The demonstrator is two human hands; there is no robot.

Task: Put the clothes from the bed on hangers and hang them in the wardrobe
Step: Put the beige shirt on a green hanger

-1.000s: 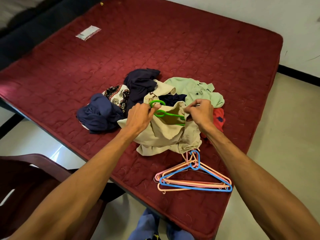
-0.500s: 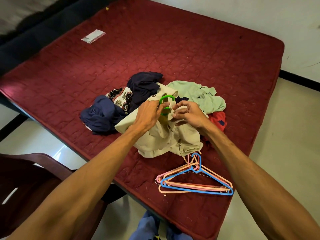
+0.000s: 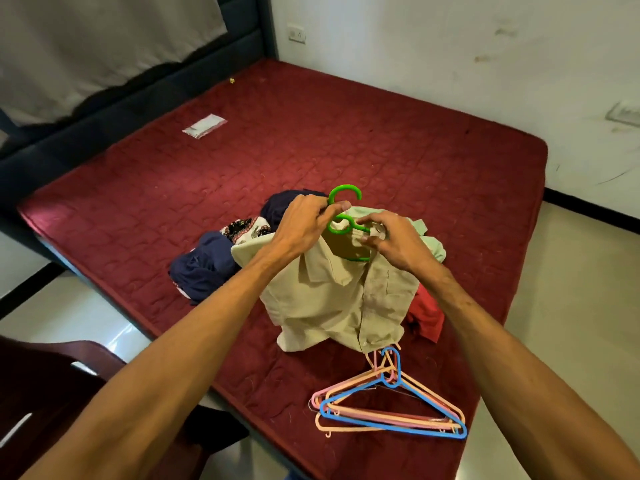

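A beige shirt (image 3: pixel 332 296) hangs on a green hanger (image 3: pixel 341 209), lifted above the red mattress (image 3: pixel 346 133). My left hand (image 3: pixel 304 225) grips the hanger just below its hook. My right hand (image 3: pixel 391 239) pinches the shirt's collar at the hanger's right shoulder. Behind the shirt lie a dark blue garment (image 3: pixel 204 268), a patterned piece (image 3: pixel 244 228), a second dark garment (image 3: pixel 280 206), a pale green shirt (image 3: pixel 431 240) and a red garment (image 3: pixel 424 313). A stack of blue, pink and orange hangers (image 3: pixel 391 407) rests near the mattress's front edge.
A small clear plastic packet (image 3: pixel 204 126) lies at the far left of the mattress. A dark wooden chair (image 3: pixel 52 393) stands at the lower left. A dark headboard (image 3: pixel 104 109) runs along the left; white walls (image 3: pixel 450 46) and pale floor (image 3: pixel 571 289) border the right.
Both hands have lifted the beige shirt on the green hanger up off the pile; the shirt now hangs from the hanger. The view has tilted upward.
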